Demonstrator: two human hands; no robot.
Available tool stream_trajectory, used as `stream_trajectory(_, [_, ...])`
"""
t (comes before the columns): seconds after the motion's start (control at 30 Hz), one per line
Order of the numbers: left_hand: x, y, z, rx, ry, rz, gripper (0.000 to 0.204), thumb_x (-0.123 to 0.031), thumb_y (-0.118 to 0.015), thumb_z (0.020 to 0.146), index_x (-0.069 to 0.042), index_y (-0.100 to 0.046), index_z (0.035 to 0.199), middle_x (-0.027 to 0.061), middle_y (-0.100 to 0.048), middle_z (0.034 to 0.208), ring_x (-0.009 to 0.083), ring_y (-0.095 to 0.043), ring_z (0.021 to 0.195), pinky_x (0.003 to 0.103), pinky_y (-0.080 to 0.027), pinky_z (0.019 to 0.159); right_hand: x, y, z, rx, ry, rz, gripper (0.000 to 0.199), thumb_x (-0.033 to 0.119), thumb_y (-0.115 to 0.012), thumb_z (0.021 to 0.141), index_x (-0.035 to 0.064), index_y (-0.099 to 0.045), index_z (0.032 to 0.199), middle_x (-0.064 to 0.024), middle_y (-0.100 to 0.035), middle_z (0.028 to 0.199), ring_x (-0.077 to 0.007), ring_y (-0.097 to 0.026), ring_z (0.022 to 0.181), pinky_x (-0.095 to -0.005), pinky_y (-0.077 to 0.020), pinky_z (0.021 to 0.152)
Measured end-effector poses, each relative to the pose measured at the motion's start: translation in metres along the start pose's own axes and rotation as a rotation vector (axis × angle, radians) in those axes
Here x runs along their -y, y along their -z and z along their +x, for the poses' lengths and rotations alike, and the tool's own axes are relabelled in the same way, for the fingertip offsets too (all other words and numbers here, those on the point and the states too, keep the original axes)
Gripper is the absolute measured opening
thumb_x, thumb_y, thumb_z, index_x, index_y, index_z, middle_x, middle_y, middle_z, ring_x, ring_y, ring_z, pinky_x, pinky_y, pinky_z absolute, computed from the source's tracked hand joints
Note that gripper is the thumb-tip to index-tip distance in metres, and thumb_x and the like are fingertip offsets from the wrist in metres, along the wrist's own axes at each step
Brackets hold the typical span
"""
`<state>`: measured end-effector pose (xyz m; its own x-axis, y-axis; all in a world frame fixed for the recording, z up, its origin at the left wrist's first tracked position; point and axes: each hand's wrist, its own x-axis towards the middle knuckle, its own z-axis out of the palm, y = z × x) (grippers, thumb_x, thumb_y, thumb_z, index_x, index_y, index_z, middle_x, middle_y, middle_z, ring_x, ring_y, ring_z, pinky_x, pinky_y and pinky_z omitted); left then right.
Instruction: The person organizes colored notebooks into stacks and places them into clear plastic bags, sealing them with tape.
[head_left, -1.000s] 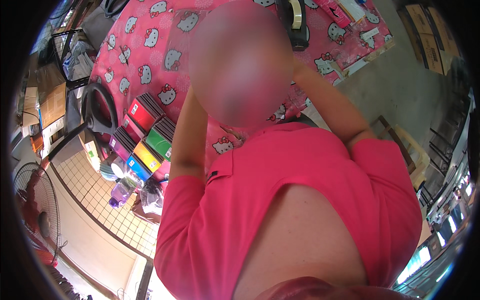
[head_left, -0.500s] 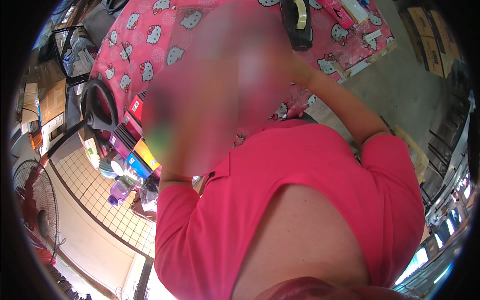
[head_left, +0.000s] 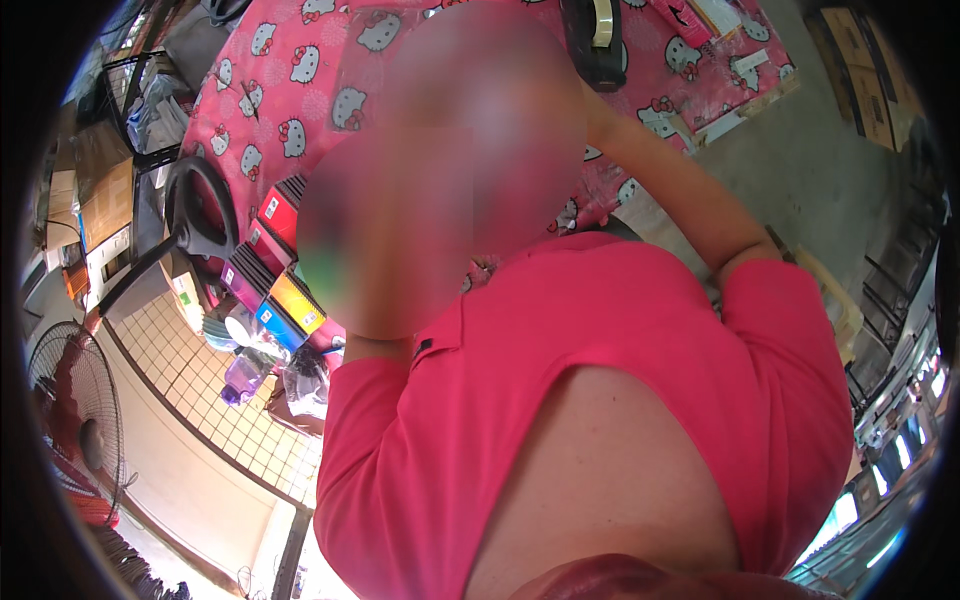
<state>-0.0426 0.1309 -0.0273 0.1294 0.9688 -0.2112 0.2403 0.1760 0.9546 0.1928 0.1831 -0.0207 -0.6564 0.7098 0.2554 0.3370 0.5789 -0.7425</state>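
Head view is showing the left forearm (head_left: 377, 348) and the right forearm (head_left: 665, 170) leaning over the pink tablecloth (head_left: 275, 90), while heavy blur is covering both hands. Whether the left hand's fingers are standing apart, pressing together or clamping on something, one cannot tell; the right hand's grip is hiding just as fully. Anything between the hands would be lying inside that same blur, in front of the chest, and its kind is not showing. Coloured packs (head_left: 298, 302) are sitting in a cluster on the person's left, close beside the left forearm. A clear sheet (head_left: 365, 70) is lying on the cloth just past the blur's upper left edge, and a black tape dispenser (head_left: 595, 55) is standing beyond the right hand's side. As a judgement, good handling here is depending on a low, steady left elbow, since the packs are crowding that side and a wide swing would be risking a knock. Both wrists are probably working best over bare cloth, with the sheet lying flat rather than bunching under a palm. The dispenser is sitting near enough that careful hands should be giving it room on the right, and even, light finger pressure is likely serving better than squeezing.
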Motion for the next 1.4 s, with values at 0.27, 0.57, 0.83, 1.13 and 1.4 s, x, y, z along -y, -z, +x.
stream_trajectory(0.27, [-0.021,-0.035,-0.003,-0.212,-0.328,0.59,0.025,-0.003,-0.064,0.072,-0.007,-0.07,0.095,0.0071,-0.059,0.085,0.0205,-0.06,0.072,0.033,-0.048,0.064,0.0,0.012,-0.006,0.143,0.091,-0.01,0.023,0.011,-0.065,0.078,0.005,-0.064,0.101,-0.0068,-0.058,0.096,-0.0259,-0.059,0.084,-0.034,-0.0488,0.072])
stream_trajectory(0.57, [-0.025,-0.022,-0.03,0.038,-0.497,0.671,0.034,-0.002,-0.068,0.072,-0.002,-0.066,0.106,0.0094,-0.059,0.107,0.025,-0.06,0.097,0.035,-0.05,0.082,0.007,-0.001,-0.02,0.053,0.298,-0.168,0.026,0.019,-0.071,0.074,0.0044,-0.064,0.094,-0.0062,-0.056,0.102,-0.0261,-0.054,0.095,-0.0371,-0.0479,0.081])
stream_trajectory(0.83, [-0.002,-0.045,-0.019,-0.407,-0.284,0.403,0.016,-0.007,-0.077,0.066,-0.008,-0.073,0.081,0.0057,-0.058,0.101,0.0217,-0.055,0.09,0.033,-0.047,0.076,0.018,-0.04,-0.018,-0.355,-0.191,-0.13,0.012,0.019,-0.069,0.076,0.0092,-0.063,0.079,-0.006,-0.051,0.102,-0.0281,-0.046,0.097,-0.0426,-0.0333,0.082])
stream_trajectory(1.13, [0.001,-0.036,0.005,-0.426,-0.156,0.568,0.021,-0.026,-0.081,0.059,-0.013,-0.072,0.073,0.005,-0.061,0.102,0.0248,-0.053,0.098,0.039,-0.04,0.089,-0.011,-0.001,-0.003,-0.409,-0.183,-0.277,0.019,0.027,-0.063,0.081,0.0095,-0.068,0.086,-0.0094,-0.056,0.115,-0.0299,-0.05,0.103,-0.0444,-0.0387,0.085])
stream_trajectory(1.4, [-0.011,-0.033,0.004,-0.271,-0.058,0.394,0.032,-0.018,-0.076,0.066,-0.008,-0.068,0.095,0.0087,-0.062,0.098,0.0266,-0.059,0.093,0.037,-0.046,0.083,-0.071,0.034,-0.071,-0.521,-1.036,0.71,0.025,0.024,-0.064,0.087,0.0004,-0.067,0.094,-0.005,-0.06,0.082,-0.0178,-0.055,0.074,-0.0349,-0.0465,0.065])
